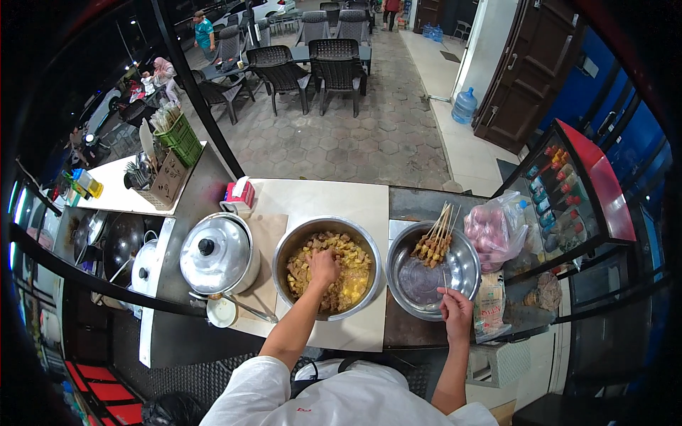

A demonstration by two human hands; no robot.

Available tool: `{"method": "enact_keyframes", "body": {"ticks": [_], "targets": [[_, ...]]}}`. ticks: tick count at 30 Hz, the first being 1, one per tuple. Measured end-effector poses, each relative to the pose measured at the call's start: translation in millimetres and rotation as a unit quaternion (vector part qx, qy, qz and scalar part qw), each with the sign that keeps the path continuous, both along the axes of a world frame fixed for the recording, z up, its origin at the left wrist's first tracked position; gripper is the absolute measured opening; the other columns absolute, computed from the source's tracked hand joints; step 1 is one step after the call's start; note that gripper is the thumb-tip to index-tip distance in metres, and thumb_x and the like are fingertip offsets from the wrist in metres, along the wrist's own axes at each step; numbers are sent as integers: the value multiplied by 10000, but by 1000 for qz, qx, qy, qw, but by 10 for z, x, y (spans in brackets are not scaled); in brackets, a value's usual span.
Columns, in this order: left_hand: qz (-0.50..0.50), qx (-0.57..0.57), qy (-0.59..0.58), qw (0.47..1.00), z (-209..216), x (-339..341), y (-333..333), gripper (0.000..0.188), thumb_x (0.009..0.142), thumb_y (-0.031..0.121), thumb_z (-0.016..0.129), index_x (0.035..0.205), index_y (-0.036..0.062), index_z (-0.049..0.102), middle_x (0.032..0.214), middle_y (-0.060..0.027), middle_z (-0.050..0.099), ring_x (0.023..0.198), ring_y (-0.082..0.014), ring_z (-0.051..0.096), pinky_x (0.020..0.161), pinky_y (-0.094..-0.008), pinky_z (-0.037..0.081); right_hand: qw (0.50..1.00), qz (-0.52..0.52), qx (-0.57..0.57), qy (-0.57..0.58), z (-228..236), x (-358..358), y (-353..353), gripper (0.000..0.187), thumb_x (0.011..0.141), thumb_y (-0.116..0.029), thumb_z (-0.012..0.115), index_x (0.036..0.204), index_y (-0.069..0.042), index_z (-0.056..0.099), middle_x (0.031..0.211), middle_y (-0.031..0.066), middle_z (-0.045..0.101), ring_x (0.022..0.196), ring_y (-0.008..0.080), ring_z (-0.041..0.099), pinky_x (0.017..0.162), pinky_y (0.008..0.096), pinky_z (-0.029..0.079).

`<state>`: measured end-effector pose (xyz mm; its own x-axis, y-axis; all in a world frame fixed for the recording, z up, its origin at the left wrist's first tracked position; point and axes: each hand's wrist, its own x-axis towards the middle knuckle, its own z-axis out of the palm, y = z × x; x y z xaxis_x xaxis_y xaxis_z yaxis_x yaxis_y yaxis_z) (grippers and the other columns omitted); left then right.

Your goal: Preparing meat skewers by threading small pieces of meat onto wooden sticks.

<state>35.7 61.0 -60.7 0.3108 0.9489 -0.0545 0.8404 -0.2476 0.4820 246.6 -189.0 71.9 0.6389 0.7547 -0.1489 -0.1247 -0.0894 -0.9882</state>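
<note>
A large metal bowl (279, 280) holds chunks of yellow marinated meat (344, 245). My left hand (325, 266) reaches into it, fingers drawn together with their tips among the chunks; what they pinch is hidden. To the right stands a second metal bowl (469, 259). Several meat skewers (435, 245) lie bunched at its far side, bare stick ends pointing up and away. Over this bowl's near right rim, my right hand (456, 310) pinches a thin skewer stick (445, 278) that looks bare.
A lidded aluminium pot (217, 255) stands left of the meat bowl, with a small white dish (222, 312) and a long-handled utensil (252, 307) near it. A plastic bag of pink contents (494, 231) and a glass display case (561, 192) are at right. Chairs (339, 67) stand beyond the counter.
</note>
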Motion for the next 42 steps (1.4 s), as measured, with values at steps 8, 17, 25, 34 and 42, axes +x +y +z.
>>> {"method": "enact_keyframes", "body": {"ticks": [8, 17, 25, 34, 42], "targets": [[-86, 12, -1, 996, 46, -127, 24, 193, 736, 158, 619, 915, 97, 655, 1105, -147, 525, 1132, -335, 428, 994, -532, 259, 999, -16, -42, 26, 67, -453, -22, 239, 869, -89, 491, 1049, -13, 629, 636, -8, 520, 503, 27, 394, 450, 171, 310], [-32, -192, -372, 908, 36, -161, 136, 72, 847, 81, 561, 866, 20, 593, 744, -101, 647, 556, -184, 611, 493, -303, 478, 998, -58, -26, 5, -17, -888, -294, 233, 875, -85, 487, 1058, -30, 620, 621, -7, 528, 470, 20, 387, 421, 164, 285], [28, -291, -501, 814, 333, -288, 106, 65, 867, 44, 532, 906, -4, 553, 808, -82, 633, 662, -139, 623, 512, -239, 477, 997, -68, -34, 16, -70, -1013, -375, 243, 875, -83, 491, 1078, -23, 611, 620, 0, 530, 477, 27, 400, 429, 173, 313], [133, -347, -591, 716, 360, -412, 22, 102, 885, 73, 508, 912, -21, 535, 815, -143, 623, 714, -193, 647, 527, -255, 493, 997, 50, -62, 3, -261, -955, -119, 254, 871, -92, 508, 1097, -49, 614, 618, -34, 509, 490, 13, 372, 442, 177, 292], [199, -319, -594, 711, 248, -506, -137, 96, 825, 23, 572, 879, -39, 523, 817, -151, 612, 653, -194, 615, 571, -259, 524, 981, 167, -75, 66, -710, -903, 193, 277, 884, -68, 409, 1079, -17, 598, 625, -13, 509, 450, 21, 335, 414, 171, 272]]}}
